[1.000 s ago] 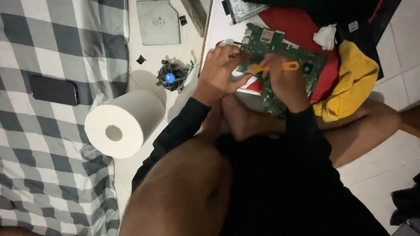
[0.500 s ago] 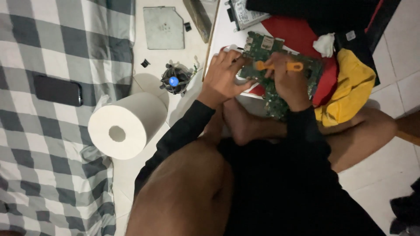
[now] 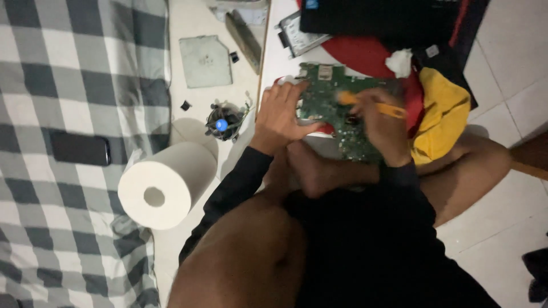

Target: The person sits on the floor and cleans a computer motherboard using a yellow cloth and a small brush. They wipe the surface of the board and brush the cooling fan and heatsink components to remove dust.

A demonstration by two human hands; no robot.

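Orange screwdriver (image 3: 371,104) crosswise over green circuit board (image 3: 337,114)

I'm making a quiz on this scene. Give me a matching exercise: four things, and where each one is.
1. green circuit board
2. paper roll
3. dark phone
4. orange-handled tool

A. lying on the checked cloth
B. in the right hand
C. steadied at its edge by the left hand
D. on its side beside the cloth

Pairs: 1-C, 2-D, 3-A, 4-B
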